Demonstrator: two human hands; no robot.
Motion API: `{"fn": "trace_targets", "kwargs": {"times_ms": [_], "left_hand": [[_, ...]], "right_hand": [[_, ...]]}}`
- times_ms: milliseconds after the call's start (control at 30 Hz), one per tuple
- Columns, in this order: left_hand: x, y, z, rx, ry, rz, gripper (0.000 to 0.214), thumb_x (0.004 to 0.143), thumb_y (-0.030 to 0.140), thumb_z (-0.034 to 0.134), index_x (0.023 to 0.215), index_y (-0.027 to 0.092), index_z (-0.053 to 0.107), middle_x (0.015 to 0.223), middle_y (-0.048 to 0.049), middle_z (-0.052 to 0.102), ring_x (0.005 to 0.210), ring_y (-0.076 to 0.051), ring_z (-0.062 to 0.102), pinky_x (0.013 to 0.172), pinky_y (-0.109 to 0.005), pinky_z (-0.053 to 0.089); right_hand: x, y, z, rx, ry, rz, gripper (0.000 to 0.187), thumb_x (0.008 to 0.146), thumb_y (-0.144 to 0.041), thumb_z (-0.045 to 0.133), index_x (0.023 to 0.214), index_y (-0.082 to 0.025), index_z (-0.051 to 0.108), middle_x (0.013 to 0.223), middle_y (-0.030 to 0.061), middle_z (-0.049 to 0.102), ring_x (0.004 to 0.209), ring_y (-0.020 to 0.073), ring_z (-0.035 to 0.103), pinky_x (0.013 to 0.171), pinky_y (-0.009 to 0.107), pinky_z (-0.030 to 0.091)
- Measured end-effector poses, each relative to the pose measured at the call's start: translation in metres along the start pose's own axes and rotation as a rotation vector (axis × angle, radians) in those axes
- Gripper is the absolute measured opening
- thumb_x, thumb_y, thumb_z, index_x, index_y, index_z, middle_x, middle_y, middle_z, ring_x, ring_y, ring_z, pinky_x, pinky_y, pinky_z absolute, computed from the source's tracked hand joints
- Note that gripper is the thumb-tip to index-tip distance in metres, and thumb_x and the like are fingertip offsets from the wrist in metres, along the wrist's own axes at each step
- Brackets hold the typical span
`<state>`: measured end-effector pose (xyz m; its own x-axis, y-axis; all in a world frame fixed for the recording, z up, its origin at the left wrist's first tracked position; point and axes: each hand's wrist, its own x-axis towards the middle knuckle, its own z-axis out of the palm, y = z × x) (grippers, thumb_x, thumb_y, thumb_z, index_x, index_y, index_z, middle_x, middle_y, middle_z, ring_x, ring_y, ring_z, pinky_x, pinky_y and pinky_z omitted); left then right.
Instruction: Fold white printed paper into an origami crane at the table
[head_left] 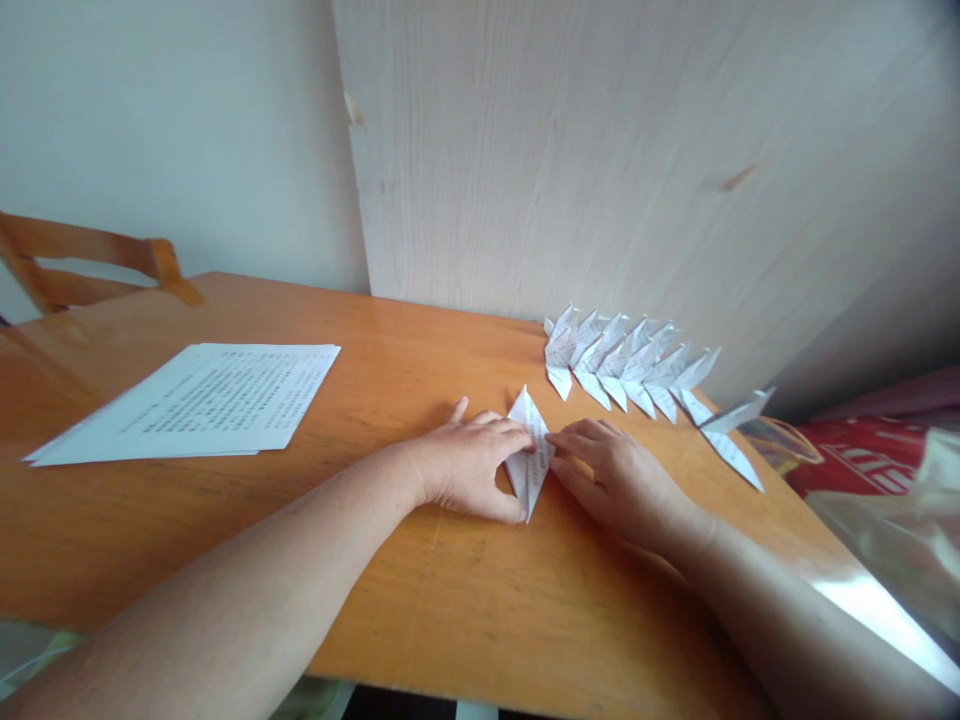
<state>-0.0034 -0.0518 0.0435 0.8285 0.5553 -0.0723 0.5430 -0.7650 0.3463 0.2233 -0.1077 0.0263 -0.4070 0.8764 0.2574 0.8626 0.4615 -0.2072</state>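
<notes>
From my remote seat, through the head camera, I had the diamond-shaped folded paper [538, 466] flat on the wooden table [420, 620], between the two hands. My left hand [472, 458] was spread open over its left side, fingers on the paper and thumb by the near tip. My right hand [619, 480] had its fingertips at the right edge; whether they pinched it, I couldn't tell. Beyond stood a row of folded paper pieces [630, 368], and well to the left lay printed sheets [217, 402].
</notes>
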Motion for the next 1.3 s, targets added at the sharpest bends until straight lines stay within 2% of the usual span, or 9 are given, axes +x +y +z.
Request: {"fn": "trace_targets", "kwargs": {"times_ms": [133, 267, 400, 567, 800, 1067, 1300], "left_hand": [[0.000, 0.000, 0.000, -0.005, -0.005, -0.002, 0.080, 0.071, 0.060, 0.065, 0.143, 0.032, 0.043, 0.155, -0.0037, 0.040, 0.142, -0.034, 0.031, 0.118, -0.066, 0.001], [0.000, -0.002, 0.003, 0.007, 0.001, -0.009, 0.082, 0.070, 0.061, 0.066, 0.143, 0.032, 0.042, 0.156, -0.0037, 0.039, 0.143, -0.035, 0.030, 0.118, -0.066, -0.001], [0.001, -0.003, 0.004, 0.000, 0.008, -0.011, 0.083, 0.069, 0.061, 0.066, 0.143, 0.031, 0.043, 0.155, -0.0039, 0.040, 0.142, -0.035, 0.031, 0.117, -0.066, -0.001], [0.001, -0.003, 0.004, -0.027, 0.016, -0.012, 0.083, 0.071, 0.057, 0.064, 0.145, 0.029, 0.039, 0.154, -0.0055, 0.041, 0.143, -0.034, 0.031, 0.116, -0.068, -0.001], [0.001, -0.004, 0.002, -0.032, -0.029, -0.030, 0.090, 0.070, 0.061, 0.064, 0.149, 0.030, 0.034, 0.159, -0.0055, 0.034, 0.145, -0.033, 0.027, 0.118, -0.065, -0.002], [0.002, -0.004, 0.001, 0.001, -0.003, -0.057, 0.058, 0.087, 0.048, 0.047, 0.143, 0.034, 0.043, 0.153, -0.0030, 0.043, 0.140, -0.030, 0.036, 0.117, -0.062, 0.011], [0.003, -0.005, 0.005, 0.010, 0.010, -0.032, 0.068, 0.080, 0.056, 0.057, 0.143, 0.034, 0.041, 0.156, -0.0039, 0.040, 0.141, -0.033, 0.033, 0.114, -0.067, 0.010]], "right_hand": [[-0.004, -0.005, -0.008, 0.068, -0.048, -0.156, 0.043, 0.093, -0.013, 0.047, 0.132, -0.023, 0.060, 0.129, 0.0083, 0.066, 0.117, 0.0234, 0.062, 0.102, 0.042, 0.048], [-0.008, -0.015, -0.014, 0.066, -0.135, -0.231, 0.048, 0.092, -0.013, 0.047, 0.139, -0.021, 0.054, 0.139, 0.0092, 0.060, 0.128, 0.0238, 0.056, 0.110, 0.044, 0.045], [-0.011, -0.019, -0.012, -0.005, -0.181, -0.213, 0.054, 0.090, -0.014, 0.050, 0.144, -0.019, 0.049, 0.144, 0.0112, 0.055, 0.132, 0.0253, 0.053, 0.111, 0.045, 0.043], [-0.012, -0.019, -0.007, -0.073, -0.186, -0.198, 0.052, 0.088, -0.013, 0.051, 0.140, -0.014, 0.053, 0.144, 0.0150, 0.054, 0.131, 0.0271, 0.054, 0.111, 0.046, 0.043], [-0.013, -0.019, -0.007, -0.053, -0.182, -0.194, 0.054, 0.088, -0.013, 0.050, 0.142, -0.016, 0.051, 0.146, 0.0131, 0.052, 0.132, 0.0262, 0.052, 0.112, 0.045, 0.043], [-0.014, -0.017, -0.005, -0.089, -0.207, -0.197, 0.054, 0.089, -0.012, 0.049, 0.143, -0.013, 0.049, 0.147, 0.0148, 0.051, 0.134, 0.0264, 0.050, 0.112, 0.043, 0.042], [-0.014, -0.019, -0.009, -0.099, -0.225, -0.199, 0.051, 0.091, -0.014, 0.048, 0.142, -0.015, 0.050, 0.147, 0.0140, 0.052, 0.134, 0.0259, 0.050, 0.112, 0.043, 0.042]]}}
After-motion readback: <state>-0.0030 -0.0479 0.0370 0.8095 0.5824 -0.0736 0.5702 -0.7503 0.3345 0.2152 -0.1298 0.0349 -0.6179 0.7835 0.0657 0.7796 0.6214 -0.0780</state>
